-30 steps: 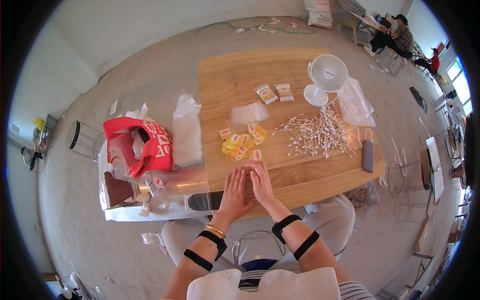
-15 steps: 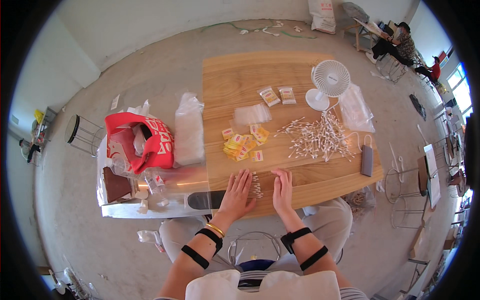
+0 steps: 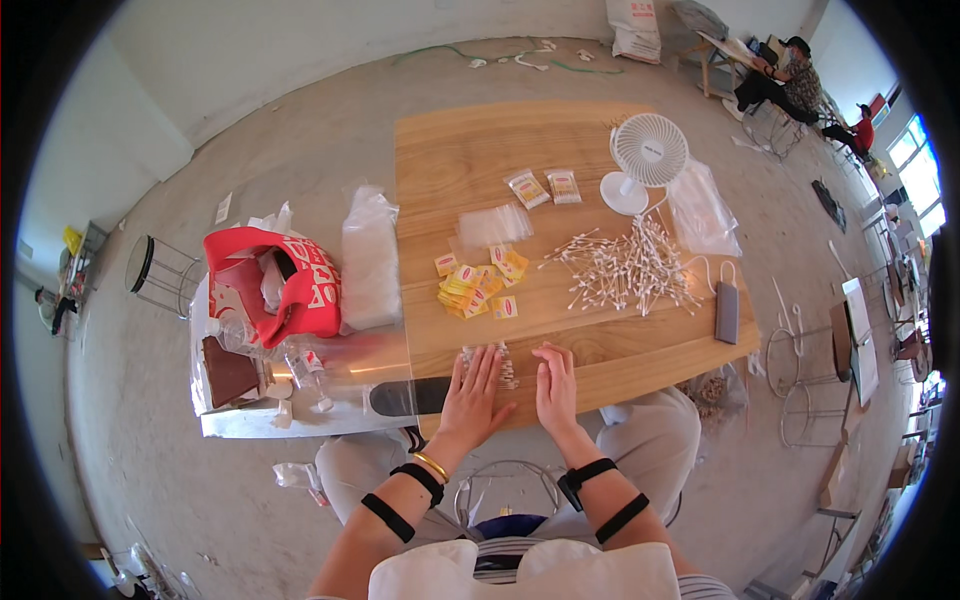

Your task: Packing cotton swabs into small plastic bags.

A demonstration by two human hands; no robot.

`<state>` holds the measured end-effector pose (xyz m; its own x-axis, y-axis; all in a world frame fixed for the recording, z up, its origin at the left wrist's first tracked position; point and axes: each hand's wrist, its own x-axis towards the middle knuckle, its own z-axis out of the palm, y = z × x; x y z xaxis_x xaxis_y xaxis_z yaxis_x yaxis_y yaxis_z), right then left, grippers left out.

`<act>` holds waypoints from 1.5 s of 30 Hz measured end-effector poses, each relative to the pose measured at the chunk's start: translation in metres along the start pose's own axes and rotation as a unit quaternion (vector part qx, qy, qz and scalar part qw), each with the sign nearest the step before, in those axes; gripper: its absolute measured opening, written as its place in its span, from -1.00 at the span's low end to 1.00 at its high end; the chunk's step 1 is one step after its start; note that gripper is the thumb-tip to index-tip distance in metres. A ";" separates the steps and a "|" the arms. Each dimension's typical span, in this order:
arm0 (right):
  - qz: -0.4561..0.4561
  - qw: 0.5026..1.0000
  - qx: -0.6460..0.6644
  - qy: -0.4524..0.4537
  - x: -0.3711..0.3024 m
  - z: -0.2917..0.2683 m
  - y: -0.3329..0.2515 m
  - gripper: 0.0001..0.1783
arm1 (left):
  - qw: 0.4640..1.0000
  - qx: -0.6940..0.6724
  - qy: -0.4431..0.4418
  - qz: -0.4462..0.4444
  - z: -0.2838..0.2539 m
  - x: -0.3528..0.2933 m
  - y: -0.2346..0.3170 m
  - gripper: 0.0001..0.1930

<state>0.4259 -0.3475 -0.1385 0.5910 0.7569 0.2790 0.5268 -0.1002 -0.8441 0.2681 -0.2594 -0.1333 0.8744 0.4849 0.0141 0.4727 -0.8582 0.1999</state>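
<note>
While left fingers [image 3: 483,368] lie outstretched on cotton swabs [image 3: 508,368] | right fingers [image 3: 556,362]: half-curled, empty

Down it looks from the wearer's head, one wide fisheye pitched steeply forward: left hand [image 3: 473,402] and right hand [image 3: 556,388] near, below centre; wooden table [image 3: 480,140] mid-view; floor [image 3: 150,400] and wall [image 3: 130,110] sweeping far out, bending rimward!

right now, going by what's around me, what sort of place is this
Probably a small workshop or packing room: loose cotton swabs and small packets lie on a wooden table, and another person sits at a separate table.
</note>
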 end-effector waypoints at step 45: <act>-0.019 0.999 0.020 -0.043 0.035 0.018 -0.010 -0.64 | 0.970 -0.159 0.135 -0.126 0.006 0.010 0.006 -0.15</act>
<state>0.4302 -0.3084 -0.1291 0.5164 0.8121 0.2717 0.5216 -0.0467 -0.8519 0.2804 -0.2611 -0.1374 0.6551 0.7355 0.1727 0.5730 -0.6327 0.5210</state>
